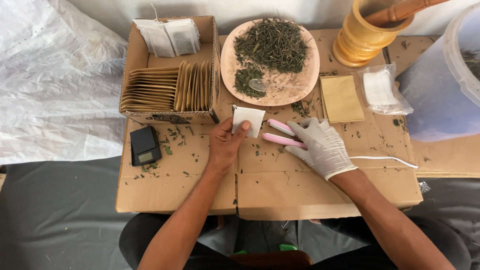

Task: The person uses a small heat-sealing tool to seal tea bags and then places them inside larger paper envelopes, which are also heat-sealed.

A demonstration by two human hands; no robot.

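A flattened brown cardboard sheet [300, 185] serves as the work surface, strewn with bits of dried leaf, and behind it stands an open cardboard box [170, 70] packed with rows of tan paper envelopes and a few white filter bags. Beside the box sits a pale pink oval plate [300, 85] heaped with dried green leaves, a small clear spoon lying on it, and further right a turned yellow wooden mortar [360, 40] with its pestle leaning inside. Nearer in, a single tan paper envelope [341, 98] lies flat, and a small black pocket scale [145, 145] rests at the left. The gloved right hand [322, 145] lies over a pink and white handheld sealer [282, 134] with a white cord — fingers draped on it, its two arms parted, though how firmly it is gripped I cannot tell. The bare left hand [225, 142] pinches a small white filter bag [248, 120] between thumb and fingers, holding it just beside the sealer's open end. To my eye this is the sealing step — the bag's edge would need to slide between the arms before they are pressed together.
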